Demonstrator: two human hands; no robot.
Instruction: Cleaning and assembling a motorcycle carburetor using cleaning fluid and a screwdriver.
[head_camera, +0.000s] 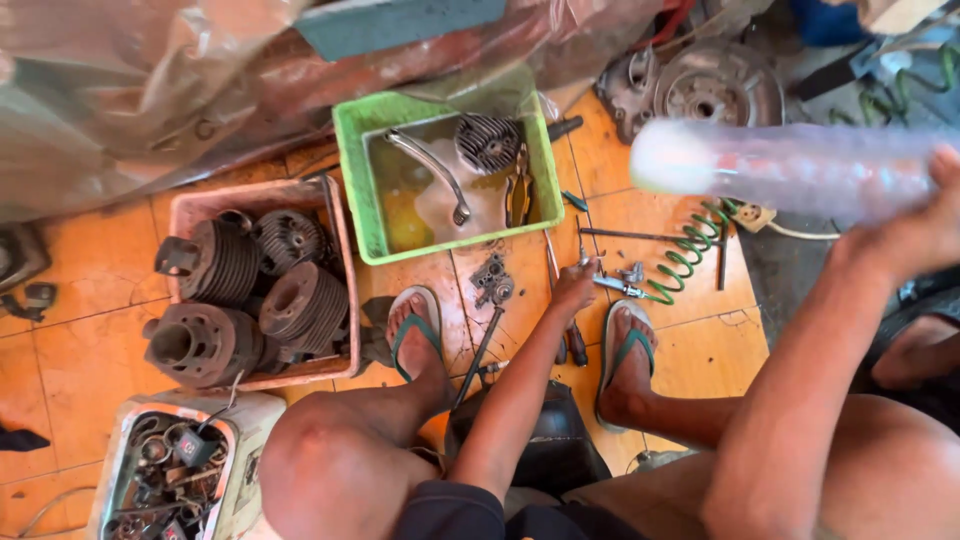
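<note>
Left hand (573, 288) down on orange tile floor (80, 350), clasping air blow gun (622, 283) by green coiled hose (690, 250). Right hand (925, 225) at 3 o'clock, gripping clear plastic bottle (790, 165) horizontal. Green tub (350, 180) at 12 o'clock soaks parts.

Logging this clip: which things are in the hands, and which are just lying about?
In hand:
- left hand on air blow gun with green coiled hose
- right hand holding clear plastic bottle

Lying about:
- green tub
- pink crate of engine cylinders
- carburettor

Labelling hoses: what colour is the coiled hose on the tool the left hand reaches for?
Green coiled hose, clearest in the head view.
</note>
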